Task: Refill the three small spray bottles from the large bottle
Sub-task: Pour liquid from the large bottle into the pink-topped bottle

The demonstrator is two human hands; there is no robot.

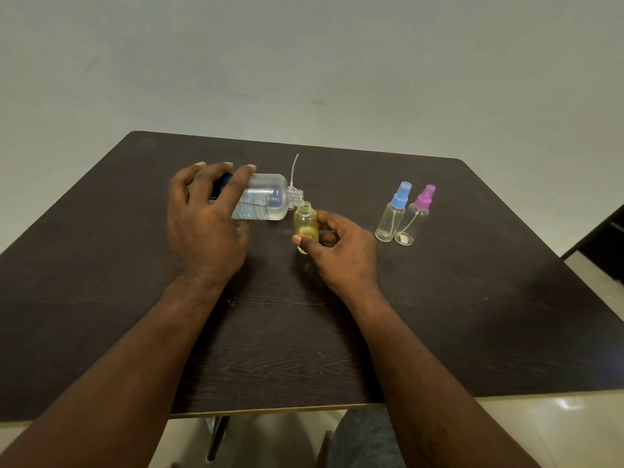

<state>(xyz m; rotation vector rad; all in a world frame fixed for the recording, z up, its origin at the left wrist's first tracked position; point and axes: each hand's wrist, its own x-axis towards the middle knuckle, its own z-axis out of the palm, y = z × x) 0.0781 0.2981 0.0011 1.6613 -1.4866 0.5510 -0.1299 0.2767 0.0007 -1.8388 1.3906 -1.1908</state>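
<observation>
Pouring position observed on dark brown wood-grain table [472, 298]. Left hand [206, 224] grips the large clear plastic bottle with a blue-and-white printed label [266, 199], fingers curled over its base end. This bottle lies tipped nearly level, its uncapped threaded neck pointing toward 3 o'clock and sitting just above the mouth of the small yellow-tinted clear bottle [305, 224]. Clear liquid is pooled along the lower side of the large bottle. Whether liquid is passing between the two necks cannot be told.

Right hand [341, 251] holds the small yellow-tinted bottle, thumb on its near side and fingers wrapped behind. That bottle is uncapped, leans slightly, and stands near the table's centre.

Thin white tube [294, 167] rises at 12 o'clock of the large bottle's neck; its base is hidden.

At 3 o'clock of the right hand, apart from it, stand the small clear spray bottle with a blue cap [391, 217] and the small clear spray bottle with a purple cap [413, 221], touching side by side, both capped.
</observation>
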